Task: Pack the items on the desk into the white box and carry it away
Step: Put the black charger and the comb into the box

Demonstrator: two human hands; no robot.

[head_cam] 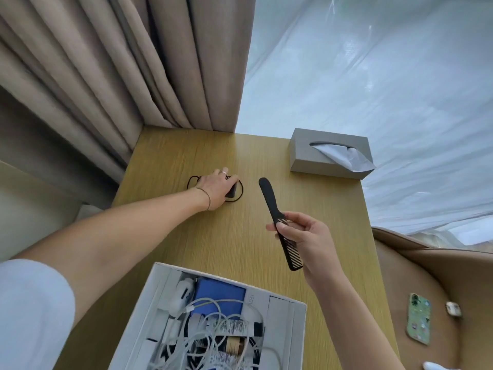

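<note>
**Over a wooden surface: two hands, a comb and a half-filled box**

On the wooden surface (240,236), seen from above, a person's two bare arms reach forward. The left hand (216,186) lies far out near the curtain (120,62), palm down, its fingers curled over a small black object (231,193) with a thin black cord (241,190) looped around it on the wood. The right hand (306,236) is raised nearer the viewer and pinches a black comb (277,222) at its middle, between thumb and fingers; the comb's handle points away and its teeth end points back toward the person.

At the near edge stands the white box (298,329), open on top. Inside lie tangled white cables (213,340), a blue flat item (221,293) and a white earbud case (181,292).

A grey tissue box (306,156) sits at the far right corner of the surface, a tissue sticking out. To the right, on a tan seat (426,276), lies a phone (418,319) in a green case.
</note>
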